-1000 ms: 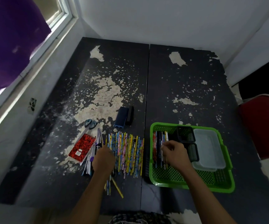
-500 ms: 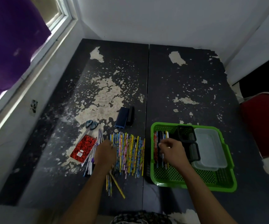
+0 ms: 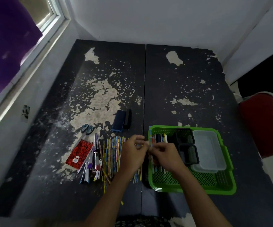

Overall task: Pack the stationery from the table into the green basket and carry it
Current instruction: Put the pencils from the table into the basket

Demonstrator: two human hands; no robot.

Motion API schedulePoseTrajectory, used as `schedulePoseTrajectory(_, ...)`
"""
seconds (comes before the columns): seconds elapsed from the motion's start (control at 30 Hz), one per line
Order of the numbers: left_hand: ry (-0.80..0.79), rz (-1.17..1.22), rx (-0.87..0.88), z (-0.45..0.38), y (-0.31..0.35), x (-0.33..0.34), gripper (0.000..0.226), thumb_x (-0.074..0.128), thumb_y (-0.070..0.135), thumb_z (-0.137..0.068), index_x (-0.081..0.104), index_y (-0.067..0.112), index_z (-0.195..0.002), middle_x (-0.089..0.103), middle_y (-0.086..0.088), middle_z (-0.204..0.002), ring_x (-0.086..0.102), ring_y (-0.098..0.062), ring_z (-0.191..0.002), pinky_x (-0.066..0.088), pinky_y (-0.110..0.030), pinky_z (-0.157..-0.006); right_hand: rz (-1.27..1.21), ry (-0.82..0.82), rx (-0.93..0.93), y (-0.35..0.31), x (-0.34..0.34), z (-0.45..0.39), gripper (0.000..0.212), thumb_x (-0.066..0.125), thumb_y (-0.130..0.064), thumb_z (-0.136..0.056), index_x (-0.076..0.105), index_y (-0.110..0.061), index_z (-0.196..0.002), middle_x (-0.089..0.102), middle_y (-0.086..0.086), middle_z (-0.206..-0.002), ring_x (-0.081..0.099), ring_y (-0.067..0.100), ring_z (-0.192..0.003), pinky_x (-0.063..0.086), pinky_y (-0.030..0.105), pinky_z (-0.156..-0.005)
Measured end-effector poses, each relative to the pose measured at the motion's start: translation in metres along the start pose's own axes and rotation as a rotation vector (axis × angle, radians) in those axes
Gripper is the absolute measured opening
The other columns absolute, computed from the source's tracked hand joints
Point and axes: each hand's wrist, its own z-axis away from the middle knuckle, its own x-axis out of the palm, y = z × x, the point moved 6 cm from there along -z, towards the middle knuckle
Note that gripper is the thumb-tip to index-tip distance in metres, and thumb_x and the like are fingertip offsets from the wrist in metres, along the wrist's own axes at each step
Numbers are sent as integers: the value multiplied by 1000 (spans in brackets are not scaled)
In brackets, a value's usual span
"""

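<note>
Now pencil (image 3: 151,140) pinched between both hands' fingers (image 3: 146,145) above green basket (image 3: 193,185) rim.

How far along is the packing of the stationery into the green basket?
Partly done. A few pencils already lie in the green basket, beside two black pots and a clear box. Both hands, left hand and right hand, meet at the basket's left edge around a pencil. Left on the table: the pencil row, pens, red notebook, scissors, and dark cases.
</note>
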Motion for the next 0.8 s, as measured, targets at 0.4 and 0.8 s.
schedulePoseTrajectory(0.4, 181, -545, -408, 40, -129, -100, 8, 63, 25, -88, 61, 18, -89, 63, 2, -74, 63, -16, -65, 55, -33, -61, 234, 162, 176, 47, -16, -34, 13, 71, -19, -92, 78, -9, -95, 75, 11, -89, 72, 28, -76, 63, 47, -70)
schedulePoseTrajectory(0.8, 47, -712, -482, 62, -143, -91, 19, 63, 35, -91, 65, 16, -90, 63, 2, -78, 63, -18, -69, 56, -34, -68, 185, 215, 16, 19, 8, -4, 9, 65, -17, -94, 72, -16, -100, 70, -5, -86, 66, 21, -70, 57, 34, -70)
